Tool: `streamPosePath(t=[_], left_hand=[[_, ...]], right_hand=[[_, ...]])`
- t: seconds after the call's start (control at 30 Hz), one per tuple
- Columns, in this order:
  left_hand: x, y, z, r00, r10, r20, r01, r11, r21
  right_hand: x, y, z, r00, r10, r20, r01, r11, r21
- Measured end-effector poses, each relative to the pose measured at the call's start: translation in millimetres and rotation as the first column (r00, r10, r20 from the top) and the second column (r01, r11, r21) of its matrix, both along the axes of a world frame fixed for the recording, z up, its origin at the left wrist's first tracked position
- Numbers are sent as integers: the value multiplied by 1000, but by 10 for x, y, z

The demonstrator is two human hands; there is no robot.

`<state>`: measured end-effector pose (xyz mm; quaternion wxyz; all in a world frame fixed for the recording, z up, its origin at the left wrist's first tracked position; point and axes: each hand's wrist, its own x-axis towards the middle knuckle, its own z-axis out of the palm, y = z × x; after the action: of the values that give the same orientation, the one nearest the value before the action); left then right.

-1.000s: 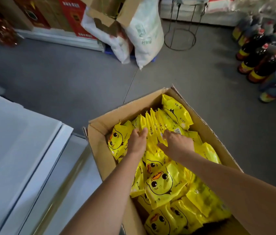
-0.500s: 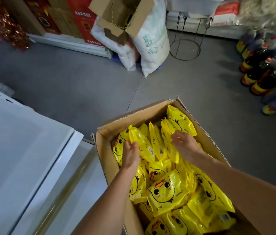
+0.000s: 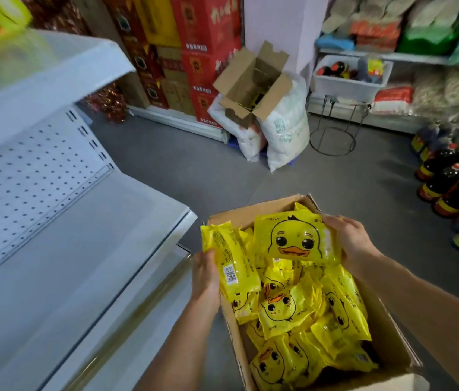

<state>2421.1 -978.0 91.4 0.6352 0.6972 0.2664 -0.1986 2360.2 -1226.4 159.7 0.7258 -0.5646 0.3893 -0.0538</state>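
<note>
Yellow duck packets (image 3: 293,241) held just above far end of carton (image 3: 250,213): face-out bundle clasped by right hand (image 3: 349,241) at far right corner, barcode-side bundle (image 3: 234,258) gripped by left hand (image 3: 205,275) over left rim. Judged mid-transfer; next, carry leftward onto white shelf (image 3: 81,263), grips firm.

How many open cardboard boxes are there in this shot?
2. The near box holds the yellow duck packets; the tilted box rests on white sacks by the far wall. Stacked red cartons look closed.
</note>
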Motion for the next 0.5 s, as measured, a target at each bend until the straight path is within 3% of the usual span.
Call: streamPosePath(t=[0.17, 0.3, 0.4, 0.5], left_hand=[[-465, 196, 586, 996, 90, -14, -91, 970, -224], [-962, 369, 1176, 1000, 18, -7, -19, 855, -518], [-1291, 634, 1430, 988, -19, 154, 90, 877, -473], [-1537, 990, 1604, 966, 107, 237, -38, 960, -277]], right_hand=[[-320, 383, 506, 996, 58, 74, -57, 998, -19], [-572, 829, 796, 977, 182, 114, -166, 976, -138], [-749, 1184, 995, 961, 230, 151, -211, 968, -137], [-923, 1510, 1226, 946, 246, 209, -234, 969, -80]])
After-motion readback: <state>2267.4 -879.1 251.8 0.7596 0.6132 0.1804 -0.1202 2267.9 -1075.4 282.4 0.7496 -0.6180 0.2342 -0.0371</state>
